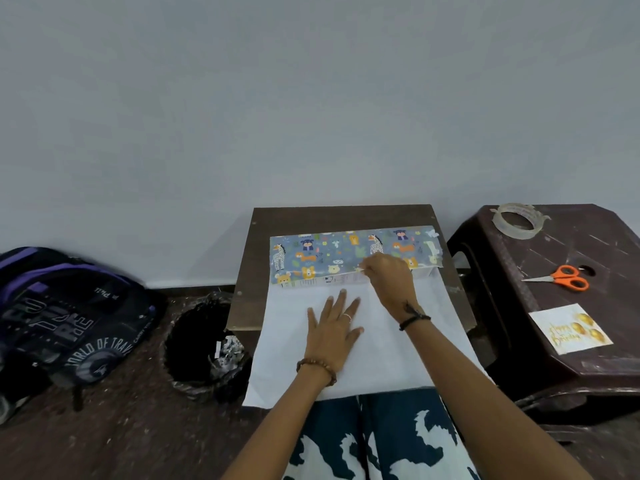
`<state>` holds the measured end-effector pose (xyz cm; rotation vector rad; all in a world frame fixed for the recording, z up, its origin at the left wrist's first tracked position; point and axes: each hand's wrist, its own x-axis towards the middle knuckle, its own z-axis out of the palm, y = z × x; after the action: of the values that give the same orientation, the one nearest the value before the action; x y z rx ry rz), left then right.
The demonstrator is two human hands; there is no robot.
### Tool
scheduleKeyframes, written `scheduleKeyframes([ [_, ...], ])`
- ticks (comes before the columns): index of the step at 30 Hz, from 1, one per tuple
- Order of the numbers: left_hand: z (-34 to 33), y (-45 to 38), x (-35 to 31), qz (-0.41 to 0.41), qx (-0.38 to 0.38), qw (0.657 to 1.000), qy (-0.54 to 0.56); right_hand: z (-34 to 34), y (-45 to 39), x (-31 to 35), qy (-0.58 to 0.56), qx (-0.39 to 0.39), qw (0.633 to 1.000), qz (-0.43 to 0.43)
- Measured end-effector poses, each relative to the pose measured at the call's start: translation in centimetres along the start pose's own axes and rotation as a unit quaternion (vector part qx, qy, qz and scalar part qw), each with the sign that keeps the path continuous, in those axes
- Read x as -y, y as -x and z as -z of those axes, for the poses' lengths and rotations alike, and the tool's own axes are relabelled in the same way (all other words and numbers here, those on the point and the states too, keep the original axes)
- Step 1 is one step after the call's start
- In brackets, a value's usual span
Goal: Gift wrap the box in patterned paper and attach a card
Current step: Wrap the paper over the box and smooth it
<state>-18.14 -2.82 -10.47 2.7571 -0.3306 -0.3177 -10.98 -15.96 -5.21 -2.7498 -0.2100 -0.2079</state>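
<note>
Paper (346,358) covers near desk (249,306); wrapped box (346,251) blocks far edge. Right stool (519,358): bare middle between tape roll (517,221), scissors (562,277), card (569,332).

Matt patterned paper (353,249) showing its plain white underside, on a dark, smooth wooden table (343,216). Beside it, a scuffed, dusty brown plastic stool (588,355) holds glossy clear tape (517,221), orange plastic-handled metal scissors (562,278), and a paper card (569,332) with shiny gold print
</note>
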Motion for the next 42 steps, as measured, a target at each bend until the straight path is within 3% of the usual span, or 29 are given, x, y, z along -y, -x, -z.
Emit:
scheduleKeyframes([
  [9,2.6,-4.2,-1.1,-0.048,-0.18,0.982,-0.021,2.8,0.6,1.2,-0.094,-0.126,0.988,0.008],
  [14,5.2,-6.3,-0.2,-0.048,-0.08,0.99,-0.103,4.3,0.3,1.9,-0.116,-0.126,0.985,0.011],
  [19,5.3,-5.8,0.7,-0.057,-0.025,0.995,-0.081,4.4,0.3,1.8,-0.131,-0.075,0.988,-0.02],
  [25,4.4,-4.3,0.9,-0.067,-0.048,0.993,-0.084,3.6,1.4,1.6,-0.132,-0.054,0.989,-0.034],
  [31,3.2,-3.7,0.8,-0.103,-0.163,0.981,-0.035,1.6,3.8,2.6,-0.085,-0.104,0.991,0.012],
  [36,3.6,-3.2,-0.3,-0.053,-0.165,0.985,-0.004,0.4,4.8,2.7,-0.067,-0.091,0.994,0.014],
  [42,4.1,-3.6,-0.8,-0.055,-0.16,0.985,-0.036,0.6,4.7,2.4,-0.078,-0.081,0.994,0.007],
])
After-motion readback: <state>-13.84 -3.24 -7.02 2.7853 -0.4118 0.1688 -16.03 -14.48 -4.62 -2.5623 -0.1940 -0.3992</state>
